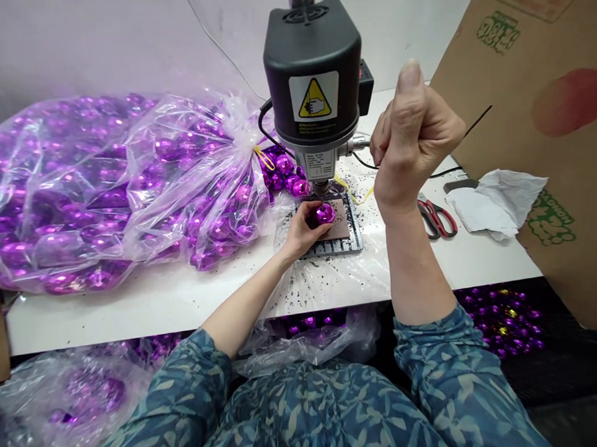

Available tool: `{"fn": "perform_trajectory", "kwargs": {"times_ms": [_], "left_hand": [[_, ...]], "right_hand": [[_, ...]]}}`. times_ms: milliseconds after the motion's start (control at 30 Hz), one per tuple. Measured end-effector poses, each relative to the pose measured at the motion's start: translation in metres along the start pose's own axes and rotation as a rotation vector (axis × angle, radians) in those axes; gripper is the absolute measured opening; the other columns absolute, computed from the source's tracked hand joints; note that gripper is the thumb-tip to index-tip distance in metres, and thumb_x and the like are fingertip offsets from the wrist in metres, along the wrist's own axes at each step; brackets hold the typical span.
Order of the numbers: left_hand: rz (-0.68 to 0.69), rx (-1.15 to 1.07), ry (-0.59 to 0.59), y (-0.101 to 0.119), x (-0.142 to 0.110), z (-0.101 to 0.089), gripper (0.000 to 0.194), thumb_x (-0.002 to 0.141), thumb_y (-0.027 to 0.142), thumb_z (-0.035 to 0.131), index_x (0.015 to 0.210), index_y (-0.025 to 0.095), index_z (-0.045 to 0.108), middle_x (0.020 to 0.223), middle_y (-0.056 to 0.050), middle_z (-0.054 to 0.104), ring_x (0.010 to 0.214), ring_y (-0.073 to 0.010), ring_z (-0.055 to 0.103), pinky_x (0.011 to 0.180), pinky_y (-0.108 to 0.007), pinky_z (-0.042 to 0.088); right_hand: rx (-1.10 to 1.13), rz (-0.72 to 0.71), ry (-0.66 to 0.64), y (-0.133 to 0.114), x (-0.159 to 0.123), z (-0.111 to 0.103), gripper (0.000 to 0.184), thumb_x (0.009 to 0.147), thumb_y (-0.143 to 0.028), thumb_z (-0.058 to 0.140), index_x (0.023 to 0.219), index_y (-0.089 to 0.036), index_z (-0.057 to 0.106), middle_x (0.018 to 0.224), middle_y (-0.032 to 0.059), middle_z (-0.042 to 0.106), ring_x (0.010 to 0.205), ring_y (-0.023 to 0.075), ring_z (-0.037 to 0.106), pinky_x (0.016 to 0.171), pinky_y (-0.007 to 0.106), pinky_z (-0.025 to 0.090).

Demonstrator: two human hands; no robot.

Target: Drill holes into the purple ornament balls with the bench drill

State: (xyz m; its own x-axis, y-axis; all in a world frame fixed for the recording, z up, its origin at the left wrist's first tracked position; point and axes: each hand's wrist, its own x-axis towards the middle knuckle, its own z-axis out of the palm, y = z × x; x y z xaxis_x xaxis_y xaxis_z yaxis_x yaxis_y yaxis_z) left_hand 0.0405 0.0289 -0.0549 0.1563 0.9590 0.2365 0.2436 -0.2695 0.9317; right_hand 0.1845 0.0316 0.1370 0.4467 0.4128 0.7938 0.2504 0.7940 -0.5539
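Observation:
My left hand grips a shiny purple ball and holds it on the small brown pad of the black drill press, right under the drill tip. My right hand is raised beside the machine head, fist closed around the press's thin black lever, thumb up. Dark drilling chips lie scattered around the machine's base.
A big clear plastic bag of purple balls fills the white table's left side. Red-handled scissors and a crumpled white cloth lie right of the press. A large cardboard box stands at right. More purple balls sit below the table.

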Motion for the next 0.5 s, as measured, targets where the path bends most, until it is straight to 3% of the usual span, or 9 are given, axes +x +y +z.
{"fn": "perform_trajectory", "kwargs": {"times_ms": [333, 500], "left_hand": [[0.025, -0.019, -0.005, -0.007, -0.001, -0.001, 0.056, 0.081, 0.026, 0.091, 0.127, 0.021, 0.060, 0.125, -0.010, 0.075, 0.116, -0.0254, 0.074, 0.105, -0.045, 0.061], [0.037, -0.029, 0.007, -0.013, 0.000, 0.001, 0.057, 0.079, 0.029, 0.091, 0.127, 0.021, 0.062, 0.123, -0.010, 0.075, 0.114, -0.0263, 0.074, 0.104, -0.044, 0.060]], "right_hand": [[0.098, -0.042, 0.060, 0.009, -0.017, -0.009, 0.073, 0.097, -0.074, 0.053, 0.053, -0.023, 0.025, 0.042, -0.0063, 0.025, 0.037, 0.0061, 0.027, 0.044, 0.033, 0.024], [0.131, -0.121, 0.098, 0.016, -0.027, -0.011, 0.070, 0.102, -0.060, 0.056, 0.055, -0.021, 0.023, 0.042, -0.0064, 0.024, 0.036, 0.0043, 0.026, 0.043, 0.030, 0.022]]}}
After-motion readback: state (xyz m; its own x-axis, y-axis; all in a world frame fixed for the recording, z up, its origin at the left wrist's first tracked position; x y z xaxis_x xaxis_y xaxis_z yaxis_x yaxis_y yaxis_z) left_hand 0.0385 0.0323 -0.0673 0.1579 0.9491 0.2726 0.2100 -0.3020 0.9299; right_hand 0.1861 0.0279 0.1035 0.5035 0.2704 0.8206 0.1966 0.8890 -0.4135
